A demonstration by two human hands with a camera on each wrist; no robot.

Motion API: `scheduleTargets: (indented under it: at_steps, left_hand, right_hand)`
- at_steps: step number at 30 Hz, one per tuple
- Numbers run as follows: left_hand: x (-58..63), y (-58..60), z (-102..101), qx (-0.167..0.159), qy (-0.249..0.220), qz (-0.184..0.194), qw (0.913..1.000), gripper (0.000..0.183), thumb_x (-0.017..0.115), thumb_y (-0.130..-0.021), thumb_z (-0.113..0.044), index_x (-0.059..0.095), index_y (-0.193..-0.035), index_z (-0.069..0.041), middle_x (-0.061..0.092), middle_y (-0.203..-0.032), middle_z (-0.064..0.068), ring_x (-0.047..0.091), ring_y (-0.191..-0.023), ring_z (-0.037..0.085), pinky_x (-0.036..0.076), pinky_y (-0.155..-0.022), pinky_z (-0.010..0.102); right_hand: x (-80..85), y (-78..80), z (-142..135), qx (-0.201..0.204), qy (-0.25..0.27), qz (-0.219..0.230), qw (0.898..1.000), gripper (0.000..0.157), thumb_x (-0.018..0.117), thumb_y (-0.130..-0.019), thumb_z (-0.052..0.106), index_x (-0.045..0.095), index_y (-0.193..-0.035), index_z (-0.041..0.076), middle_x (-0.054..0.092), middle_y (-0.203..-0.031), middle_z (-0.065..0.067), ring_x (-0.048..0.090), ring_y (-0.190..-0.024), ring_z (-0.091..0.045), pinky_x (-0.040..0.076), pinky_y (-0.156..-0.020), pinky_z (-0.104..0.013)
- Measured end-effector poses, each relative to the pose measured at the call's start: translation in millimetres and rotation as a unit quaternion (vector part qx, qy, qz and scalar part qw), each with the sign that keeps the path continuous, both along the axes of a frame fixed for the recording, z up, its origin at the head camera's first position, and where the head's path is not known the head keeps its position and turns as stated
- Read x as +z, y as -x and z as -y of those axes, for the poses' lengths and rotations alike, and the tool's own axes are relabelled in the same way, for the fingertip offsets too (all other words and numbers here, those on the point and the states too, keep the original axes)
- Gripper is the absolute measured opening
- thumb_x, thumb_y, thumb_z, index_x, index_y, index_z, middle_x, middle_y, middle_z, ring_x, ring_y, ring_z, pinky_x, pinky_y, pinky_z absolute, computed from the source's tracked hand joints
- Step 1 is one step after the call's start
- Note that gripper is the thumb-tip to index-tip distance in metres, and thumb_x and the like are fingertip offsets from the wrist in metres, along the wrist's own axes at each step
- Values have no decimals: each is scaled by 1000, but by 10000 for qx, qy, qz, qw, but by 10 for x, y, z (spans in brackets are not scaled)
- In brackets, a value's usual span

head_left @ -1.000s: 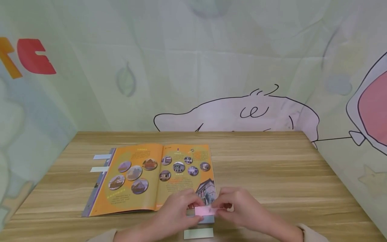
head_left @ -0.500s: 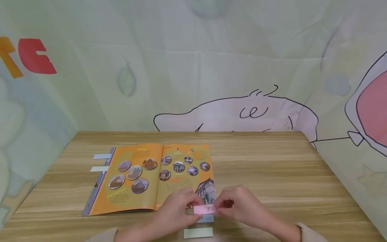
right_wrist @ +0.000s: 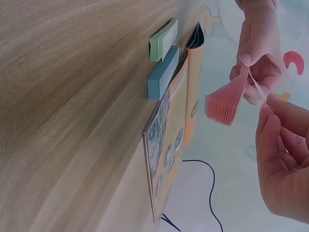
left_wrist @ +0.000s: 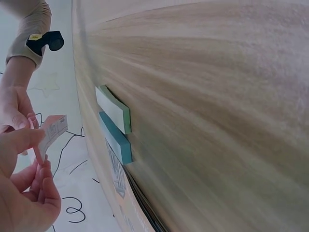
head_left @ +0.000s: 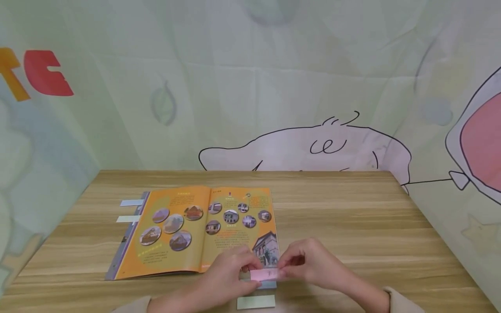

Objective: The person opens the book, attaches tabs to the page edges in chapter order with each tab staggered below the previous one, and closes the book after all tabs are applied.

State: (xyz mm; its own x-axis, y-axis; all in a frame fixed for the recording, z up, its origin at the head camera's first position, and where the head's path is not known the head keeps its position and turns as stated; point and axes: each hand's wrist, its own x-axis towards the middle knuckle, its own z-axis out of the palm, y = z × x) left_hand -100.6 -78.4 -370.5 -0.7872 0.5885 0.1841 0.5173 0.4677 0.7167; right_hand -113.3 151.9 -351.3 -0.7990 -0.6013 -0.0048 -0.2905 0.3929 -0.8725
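Note:
My left hand [head_left: 225,274] pinches a pink sticky-note pad [head_left: 261,274] between thumb and fingers, held above the table near the open book's lower right corner. In the right wrist view, the stack's loose ends [right_wrist: 224,105] fan out below that grip. My right hand [head_left: 309,263] pinches the free end of one pink sheet [right_wrist: 257,86], which stands away from the stack while its other end meets it at the left thumb. Beneath the hands, a blue sticky-note pad [right_wrist: 163,72] and a green sticky-note pad [head_left: 256,301] lie side by side on the table.
An open orange book [head_left: 172,256] with round photos lies left of centre. A blue tab [head_left: 131,202] and a pale green tab [head_left: 128,219] stick out from its left edge. Behind the wooden table [head_left: 344,208] hangs a printed cloth [head_left: 274,95].
The right hand has drawn slightly right and up with the sheet's end. My left hand keeps its grip on the pink pad, nearly still. The book and other pads stay put.

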Motion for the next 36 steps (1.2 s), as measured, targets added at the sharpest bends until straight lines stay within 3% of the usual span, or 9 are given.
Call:
scheduleTargets:
  at_steps: [7, 13, 16, 20, 21, 25, 28, 31, 36]
  left_hand:
    - [-28, -30, 21, -156, 216, -25, 9996, 17, 78, -74, -17, 69, -88, -14, 47, -76, -16, 43, -68, 0, 40, -58, 14]
    - [-191, -78, 58, -577, 160, -661, 9960, 19, 79, -73, -20, 64, -83, -12, 48, -77, -13, 41, -68, -2, 37, -57, 10]
    - [-226, -100, 77, -773, 103, -339, 9964, 19, 79, -73, -18, 63, -82, -13, 50, -78, -14, 42, -69, -3, 38, -59, 10]
    - [-237, -116, 105, -946, 120, 393, 9947, 18, 78, -75, -21, 67, -86, -11, 53, -79, -15, 45, -70, -4, 43, -61, 13]
    - [-258, -114, 111, -1072, 172, 344, 9935, 17, 77, -76, -21, 68, -87, -10, 54, -78, -14, 45, -69, -5, 42, -60, 12]
    - [-375, -110, 127, -1705, 299, -136, 9848, 7, 70, -81, -14, 70, -86, -10, 56, -73, -10, 44, -65, -7, 38, -57, 6]
    - [-469, -117, 138, -2024, 199, -1015, 9738, 5, 65, -82, -12, 70, -82, -11, 57, -70, -8, 44, -64, -8, 34, -59, 1]
    - [-525, -137, 153, -2027, 184, -1412, 9688, 8, 64, -83, -16, 69, -78, -13, 55, -68, -9, 41, -63, -9, 30, -59, -1]
    - [-524, -157, 158, -1928, 634, -1898, 9606, 13, 64, -81, -23, 65, -70, -17, 48, -62, -13, 34, -56, -10, 25, -51, 1]
  right_hand:
    - [-9, 34, -50, 14, 236, 223, 9995, 4, 74, -79, 13, 73, -82, 10, 68, -77, 4, 54, -63, -4, 49, -55, -21]
    - [-39, 62, -89, -107, 305, 327, 9989, 8, 75, -78, 16, 72, -81, 9, 68, -76, 2, 52, -60, -3, 47, -54, -19]
    - [-46, 73, -97, -140, 328, 372, 9987, 9, 75, -78, 15, 72, -80, 7, 68, -76, 1, 52, -59, -3, 46, -53, -18]
    - [-39, 75, -97, -170, 411, 470, 9979, 10, 75, -78, 12, 71, -81, 4, 68, -76, 0, 52, -60, -4, 45, -53, -18]
    - [-33, 73, -97, -176, 430, 495, 9977, 10, 75, -78, 12, 71, -81, 3, 68, -76, -1, 52, -60, -5, 45, -52, -18]
    - [-30, 73, -96, -238, 388, 570, 9973, 9, 74, -78, 11, 71, -82, 3, 68, -76, -1, 51, -59, -5, 44, -52, -17]
    - [-35, 76, -96, -289, 335, 585, 9973, 9, 75, -78, 11, 71, -81, 4, 67, -75, -1, 51, -59, -5, 43, -52, -17]
    - [-44, 79, -95, -309, 326, 606, 9972, 9, 75, -77, 12, 71, -81, 4, 67, -75, -1, 51, -60, -6, 44, -52, -18]
    - [-69, 103, -103, -335, 250, 687, 9968, 10, 76, -78, 14, 72, -81, 6, 67, -75, 0, 51, -60, -6, 44, -53, -17]
